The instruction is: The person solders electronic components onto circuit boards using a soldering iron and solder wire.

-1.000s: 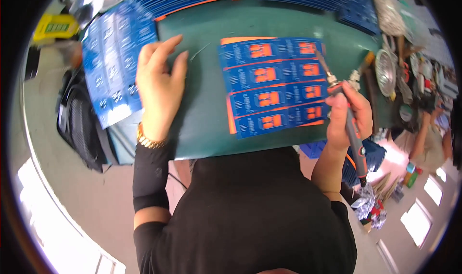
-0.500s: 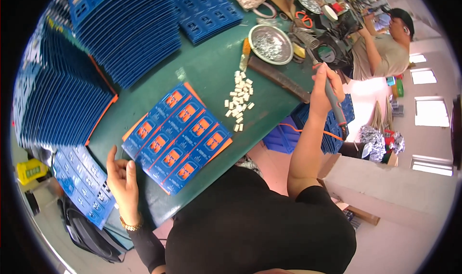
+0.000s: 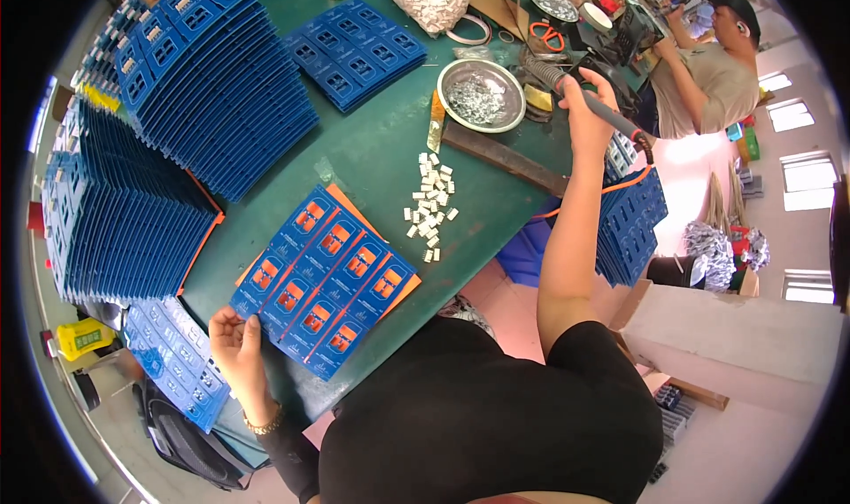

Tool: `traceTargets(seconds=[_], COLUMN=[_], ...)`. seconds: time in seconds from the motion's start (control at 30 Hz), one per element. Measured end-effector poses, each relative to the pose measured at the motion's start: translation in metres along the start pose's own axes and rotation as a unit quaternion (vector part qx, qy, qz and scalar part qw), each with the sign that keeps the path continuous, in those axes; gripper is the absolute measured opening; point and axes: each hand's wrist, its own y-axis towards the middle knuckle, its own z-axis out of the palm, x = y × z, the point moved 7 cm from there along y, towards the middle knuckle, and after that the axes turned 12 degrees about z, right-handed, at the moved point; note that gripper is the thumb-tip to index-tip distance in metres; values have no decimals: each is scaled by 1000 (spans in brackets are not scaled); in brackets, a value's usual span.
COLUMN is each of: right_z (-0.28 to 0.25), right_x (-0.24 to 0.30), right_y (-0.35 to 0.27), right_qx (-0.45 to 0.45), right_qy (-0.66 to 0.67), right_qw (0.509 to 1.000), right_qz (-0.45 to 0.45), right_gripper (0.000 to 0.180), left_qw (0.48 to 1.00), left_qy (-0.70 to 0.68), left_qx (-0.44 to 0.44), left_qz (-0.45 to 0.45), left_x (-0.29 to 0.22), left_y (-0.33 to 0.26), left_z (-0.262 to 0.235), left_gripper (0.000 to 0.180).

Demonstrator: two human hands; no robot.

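Observation:
In my right hand (image 3: 584,119) I hold a soldering iron (image 3: 611,115) by its dark grey handle; its front end is at a metal coil holder (image 3: 542,72). An orange cord trails from the handle. On the green table, a blue circuit board panel (image 3: 326,278) with rectangular cutouts lies over something orange (image 3: 354,212) that shows at its edges and through the holes. My left hand (image 3: 239,353) is at the panel's left corner, fingers curled and thumb against the edge. Beyond the panel, small white connectors (image 3: 432,199) lie in a loose heap.
Tall stacks of blue boards (image 3: 221,97) line the left side; a lower stack (image 3: 359,53) lies far off. A metal bowl (image 3: 481,95) of small silvery pieces stands beside a dark bar (image 3: 505,157). Orange scissors (image 3: 546,37) lie behind. A co-worker (image 3: 708,70) sits at far right.
My left hand has come to the panel's corner, its fingers now curled. My right hand has brought the soldering iron farther away and left, to the coil holder. The view has shifted slightly.

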Motion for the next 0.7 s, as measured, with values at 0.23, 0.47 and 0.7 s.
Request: traceTargets(seconds=[0.23,0.47,0.7], right_z=[5,43,79], right_x=[-51,-15,59], right_y=[6,-124,-186], right_qx=[85,225,360], right_qy=[320,373,10], right_qw=[939,892,888], right_qz=[96,117,-286], right_gripper=[33,29,16], left_qw=[966,934,957], left_qy=[-239,-326,-280], left_qx=[-39,-44,-14], left_qz=[-93,-141,-69], left_x=[1,-17,-37], left_y=[-7,-8,-16], left_z=[-1,18,20], left_gripper=[18,20,7])
